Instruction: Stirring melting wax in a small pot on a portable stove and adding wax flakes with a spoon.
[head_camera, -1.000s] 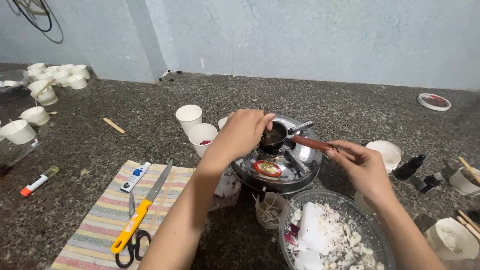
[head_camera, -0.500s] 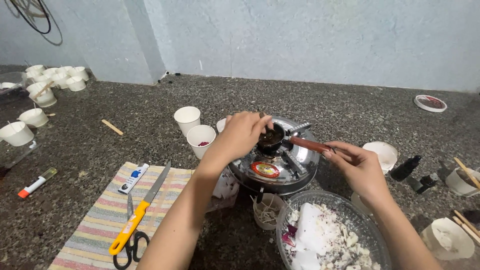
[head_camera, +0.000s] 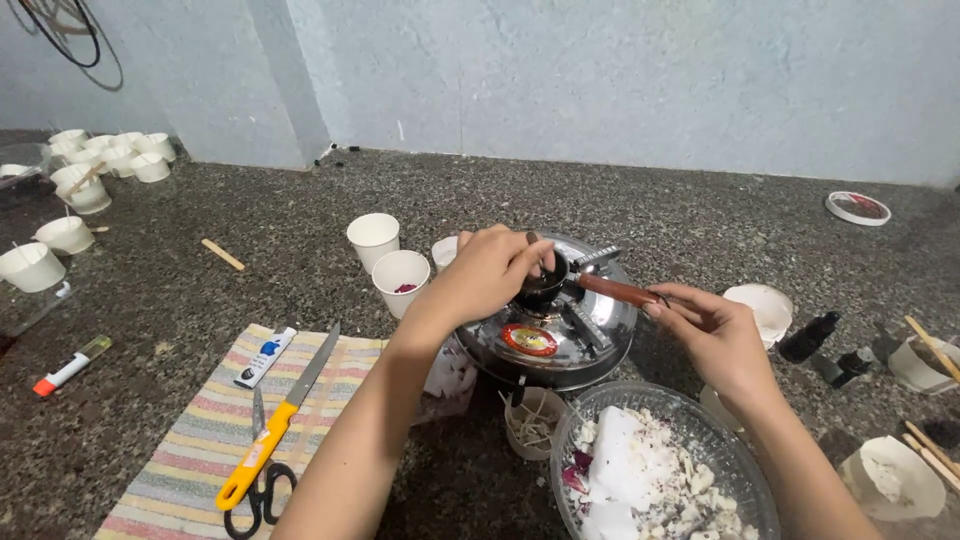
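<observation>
A small dark pot (head_camera: 546, 283) with a red-brown handle (head_camera: 618, 290) sits on a round metal stove (head_camera: 555, 335). My left hand (head_camera: 485, 272) reaches over the pot and pinches a thin stick (head_camera: 534, 243) that dips into it. My right hand (head_camera: 715, 335) grips the end of the pot's handle. Two white paper cups (head_camera: 401, 275) stand left of the stove, the nearer one with something red inside. A clear bowl (head_camera: 665, 470) of white wax chunks and dark red bits lies in front of me.
A striped cloth (head_camera: 200, 440) holds a yellow-handled knife (head_camera: 272, 435), scissors (head_camera: 250, 490) and a small tube (head_camera: 266, 356). Several white cups (head_camera: 90, 170) stand far left. Dark dropper bottles (head_camera: 815, 338), wooden sticks (head_camera: 930, 345), a cup of wicks (head_camera: 535, 425) and a tape roll (head_camera: 857, 208) lie around.
My left hand has shifted slightly over the pot with the stick. My right hand stays on the handle. The view has drifted a little.
</observation>
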